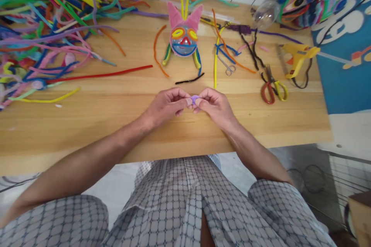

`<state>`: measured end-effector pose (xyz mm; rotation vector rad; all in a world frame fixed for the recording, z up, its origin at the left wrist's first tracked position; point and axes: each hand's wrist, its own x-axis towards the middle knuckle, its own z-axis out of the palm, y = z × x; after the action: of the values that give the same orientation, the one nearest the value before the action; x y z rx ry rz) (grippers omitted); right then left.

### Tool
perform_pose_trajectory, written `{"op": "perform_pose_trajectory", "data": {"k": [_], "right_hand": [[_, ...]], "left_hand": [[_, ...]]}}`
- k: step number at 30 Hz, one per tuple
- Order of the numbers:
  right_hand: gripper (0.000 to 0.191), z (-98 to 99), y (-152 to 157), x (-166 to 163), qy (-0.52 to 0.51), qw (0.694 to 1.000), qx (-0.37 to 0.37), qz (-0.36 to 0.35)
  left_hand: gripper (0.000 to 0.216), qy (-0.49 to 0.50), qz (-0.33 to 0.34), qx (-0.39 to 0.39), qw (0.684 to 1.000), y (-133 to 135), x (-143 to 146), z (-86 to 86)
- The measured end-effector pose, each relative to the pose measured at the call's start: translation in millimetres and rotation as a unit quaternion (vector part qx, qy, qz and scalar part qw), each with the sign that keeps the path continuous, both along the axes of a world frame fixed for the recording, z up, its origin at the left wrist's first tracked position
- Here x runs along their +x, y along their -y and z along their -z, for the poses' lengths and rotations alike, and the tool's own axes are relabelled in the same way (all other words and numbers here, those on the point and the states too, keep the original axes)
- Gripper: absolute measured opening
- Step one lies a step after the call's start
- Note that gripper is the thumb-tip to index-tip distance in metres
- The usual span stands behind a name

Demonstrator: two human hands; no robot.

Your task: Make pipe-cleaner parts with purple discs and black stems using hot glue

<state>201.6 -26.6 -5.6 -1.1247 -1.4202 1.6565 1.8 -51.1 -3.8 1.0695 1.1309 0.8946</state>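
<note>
Between my two hands, low over the wooden table, is a small coiled purple pipe cleaner [194,99]. My left hand [172,102] pinches its left side between thumb and fingers. On the opposite side my right hand [214,104] pinches it in the same way. Just beyond the hands lies a short black pipe cleaner [189,80]. Farther back rests a clear ball figure [184,48] with pink pointed ears, yellow and orange eyes, a red nose and a tall yellow loop on top.
A large heap of coloured pipe cleaners [58,27] covers the left. To the right are small metal scissors [230,70], red-and-yellow-handled scissors [269,88] and a yellow glue gun [300,58] with its cord. A clear ball [266,15] and another colourful figure [310,4] stand behind.
</note>
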Motion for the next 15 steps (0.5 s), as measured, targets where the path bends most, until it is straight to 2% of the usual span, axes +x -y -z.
{"op": "perform_pose_trajectory", "data": {"k": [10, 15], "right_hand": [[0.043, 2.1, -1.5, 5.3, -0.004, 1.000, -0.006, 0.010], [0.040, -1.4, -3.5, 7.4, 0.003, 0.999, 0.013, 0.032]], "left_hand": [[0.027, -0.012, 0.000, -0.026, 1.000, -1.1, 1.5, -5.2], [0.023, -0.008, 0.016, -0.032, 0.999, -1.5, 1.5, -7.7]]}}
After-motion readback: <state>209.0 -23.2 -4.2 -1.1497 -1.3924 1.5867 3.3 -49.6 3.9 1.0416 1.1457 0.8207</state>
